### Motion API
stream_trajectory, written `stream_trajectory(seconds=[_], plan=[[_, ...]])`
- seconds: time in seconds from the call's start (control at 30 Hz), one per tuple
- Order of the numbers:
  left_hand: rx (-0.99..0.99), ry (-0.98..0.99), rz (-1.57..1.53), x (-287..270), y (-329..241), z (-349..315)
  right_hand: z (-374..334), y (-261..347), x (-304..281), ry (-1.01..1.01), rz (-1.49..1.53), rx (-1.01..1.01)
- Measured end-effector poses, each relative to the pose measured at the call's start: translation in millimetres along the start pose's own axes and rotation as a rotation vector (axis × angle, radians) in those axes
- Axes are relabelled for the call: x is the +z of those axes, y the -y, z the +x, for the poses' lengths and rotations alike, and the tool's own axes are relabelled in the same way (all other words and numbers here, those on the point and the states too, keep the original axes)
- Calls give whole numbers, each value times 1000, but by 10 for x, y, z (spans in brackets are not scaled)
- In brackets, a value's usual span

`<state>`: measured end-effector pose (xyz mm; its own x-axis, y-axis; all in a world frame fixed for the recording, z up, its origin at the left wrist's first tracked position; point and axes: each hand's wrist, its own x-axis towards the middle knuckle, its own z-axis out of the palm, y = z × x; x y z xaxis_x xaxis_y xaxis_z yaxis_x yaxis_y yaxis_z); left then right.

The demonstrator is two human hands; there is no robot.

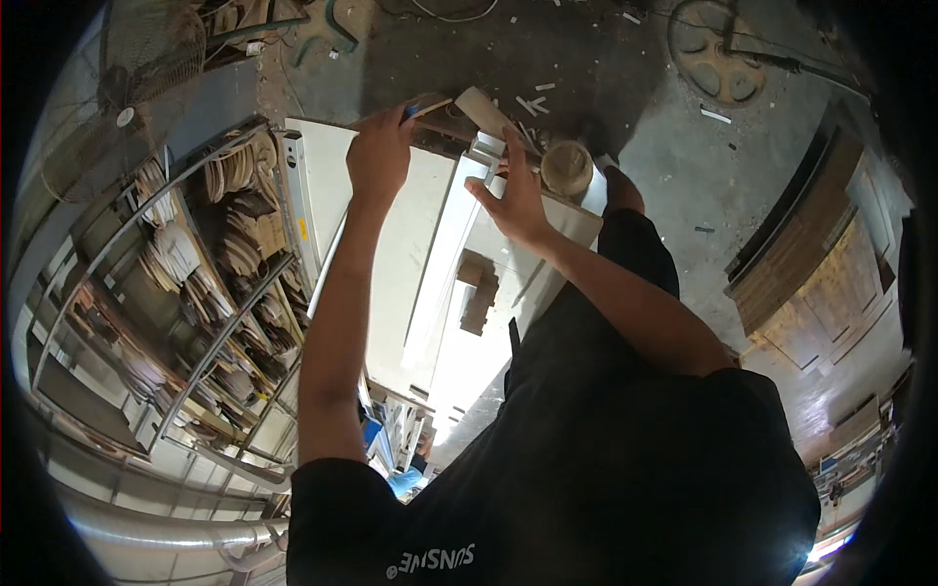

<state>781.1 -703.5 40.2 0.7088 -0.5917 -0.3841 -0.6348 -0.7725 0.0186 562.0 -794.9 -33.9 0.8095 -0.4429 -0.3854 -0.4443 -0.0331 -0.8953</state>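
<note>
My left hand [379,154] is closed at the far edge of a white work surface [391,264]. A thin tan stick [431,107] with a blue part beside the fingers sticks out of it to the right. My right hand [518,203] is beside the far end of a long white bar [445,249] lying along the surface. Its thumb and fingers are spread around that end, where white blocky pieces [487,146] sit. Whether its fingertips touch them I cannot tell. Just beyond the fingers lies a tan cylinder [479,105]; a second round tan piece [567,168] stands to the right.
A brown notched block [477,293] rests right of the bar. At left, a metal rack [210,342] holds many curved wooden pieces, with a fan [125,115] beyond. Stacked boards [806,278] and a spoked wheel [718,54] are at right. Someone's blue sleeve [405,481] shows low.
</note>
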Motion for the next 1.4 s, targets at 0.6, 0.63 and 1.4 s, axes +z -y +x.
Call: stream_trajectory(seconds=[0.6,0.63,1.4], plan=[[-215,-14,-463,559,-100,-2007,231,-254,-506,345,341,-11],[-147,-77,-366,612,-121,-2051,238,-210,-462,351,327,-53],[-302,-258,-313,885,197,-2223,221,-88,-157,48,382,29]])
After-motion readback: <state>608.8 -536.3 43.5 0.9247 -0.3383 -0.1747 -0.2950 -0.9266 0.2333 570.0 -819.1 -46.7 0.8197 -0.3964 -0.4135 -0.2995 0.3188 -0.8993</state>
